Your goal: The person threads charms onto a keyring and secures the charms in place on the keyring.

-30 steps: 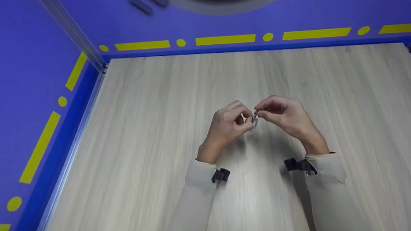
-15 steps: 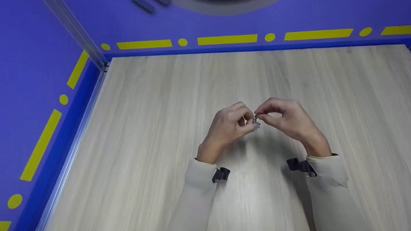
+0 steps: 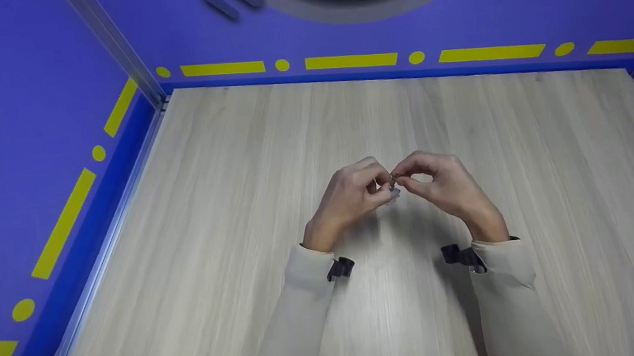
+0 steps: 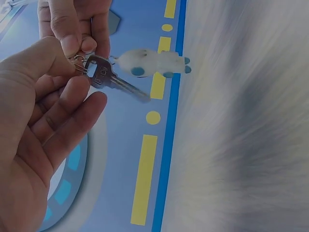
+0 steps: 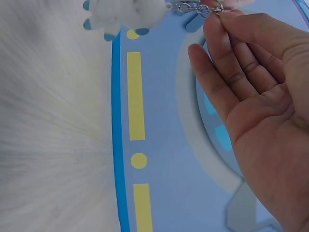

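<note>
Both hands are on one key ring (image 4: 79, 64), thumb and fingers pinching it from either side. Left hand (image 3: 347, 193): thumb and index nipped together at the ring, right by the key's head; its remaining fingers (image 4: 67, 115) are bent loosely and clear of the key. Right hand (image 3: 446, 182): thumb and index also pinching at the ring, other fingers half extended beside it. Fingertips of the two hands meet or nearly so; the exact contact is too small to call.

The key (image 4: 102, 75) hangs off the ring, dark head next to the left fingertips, blade slanting away and slightly blurred. Lettering on the head, can't read it. Short metal chain (image 5: 193, 8) runs from the ring to a small white figure charm (image 4: 141, 63) with blue-green spots and feet. Charm dangles under the fingers, off the counter.

Further out: black strap (image 3: 340, 268) at the left wrist, another black strap (image 3: 462, 256) at the right, both at the cuffs of pale long sleeves (image 3: 297, 326). Forearms come in over a light wood-grain counter (image 3: 237, 173), hand shadows falling on it. Around that, purple-blue panels (image 3: 20, 71) with yellow dashes and dots, metal rail (image 3: 114, 47) at the left corner.
</note>
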A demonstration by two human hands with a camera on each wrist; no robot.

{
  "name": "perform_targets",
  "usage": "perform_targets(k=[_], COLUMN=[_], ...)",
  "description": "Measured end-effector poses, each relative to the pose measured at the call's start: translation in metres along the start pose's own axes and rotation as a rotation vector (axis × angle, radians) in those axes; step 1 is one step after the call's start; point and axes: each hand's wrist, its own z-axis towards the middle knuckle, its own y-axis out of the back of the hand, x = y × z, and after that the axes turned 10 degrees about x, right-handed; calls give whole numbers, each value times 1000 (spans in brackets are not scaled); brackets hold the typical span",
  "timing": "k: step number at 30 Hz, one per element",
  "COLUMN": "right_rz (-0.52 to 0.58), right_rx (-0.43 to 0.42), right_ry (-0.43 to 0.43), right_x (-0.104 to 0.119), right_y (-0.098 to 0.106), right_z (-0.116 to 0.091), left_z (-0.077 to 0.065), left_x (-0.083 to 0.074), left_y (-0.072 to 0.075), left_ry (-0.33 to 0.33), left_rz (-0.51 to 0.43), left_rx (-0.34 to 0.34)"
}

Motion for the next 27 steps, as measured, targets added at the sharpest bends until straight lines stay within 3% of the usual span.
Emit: perform_targets(k=[11,16,27], right_rz=[98,105,68], right_rx=[-91,-137,-124], right_ry=[-14,-2,-83], right_x=[-3,-4,-2], right_y=[0,1,3], right_z=[1,0,0], left_z=[2,3,4], left_x=[-1,-1,-2], left_y=[-4,-6,-8], left_ry=[137,118,84], left_rz=[-115,-171,-121], left_rx=[-19,-29,-31])
